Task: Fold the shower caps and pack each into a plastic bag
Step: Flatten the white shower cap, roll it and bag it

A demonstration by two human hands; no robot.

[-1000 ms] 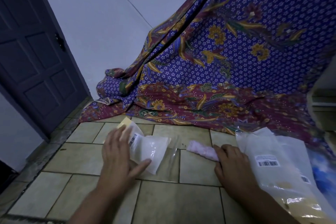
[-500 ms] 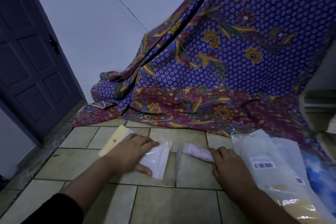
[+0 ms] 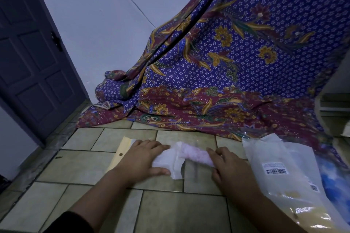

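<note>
Left hand (image 3: 142, 159) lies with fingers flat, pressing the small plastic bag (image 3: 171, 162) to the tiled floor (image 3: 170, 213), while the right hand (image 3: 227, 166), at 3 o'clock of it, curls its fingers round the folded pink shower cap (image 3: 193, 154), whose leading end sits at the bag's mouth. Whether that mouth is truly open cannot be told, and if it is closed or crumpled the cap would likely snag and unfold. The bag could also slide toward 9 o'clock if the pressing hand slackens.
</note>
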